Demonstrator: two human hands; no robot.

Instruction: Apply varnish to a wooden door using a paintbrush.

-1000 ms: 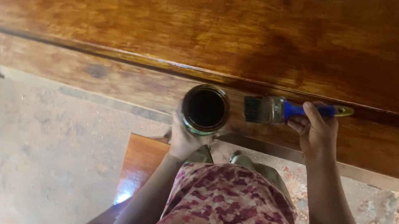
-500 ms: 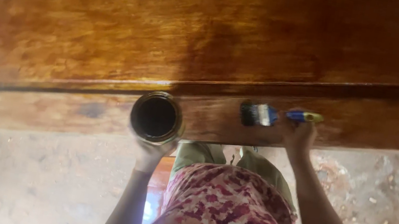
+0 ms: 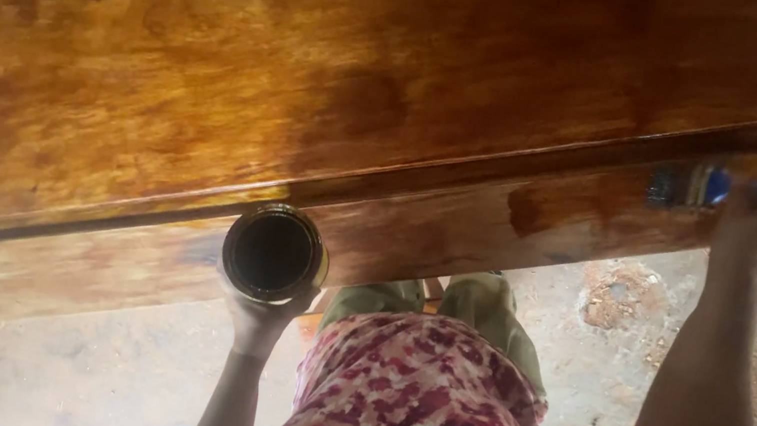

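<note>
Most of the wooden panel point(image 3: 338, 85) already gleams with dark varnish, while the right hand point(image 3: 756, 227), fingers clenched on a blue-handled brush point(image 3: 707, 184), works its near rail at far right and the left hand point(image 3: 262, 311) grips the open varnish tin point(image 3: 274, 253), paler rail remaining left

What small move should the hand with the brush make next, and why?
Probably draw the paintbrush leftward along the lower wooden rail. The right hand holds the bristles against the rail far to the right, and the strip toward the open can in the left hand looks paler and duller than the glossy board above.
</note>
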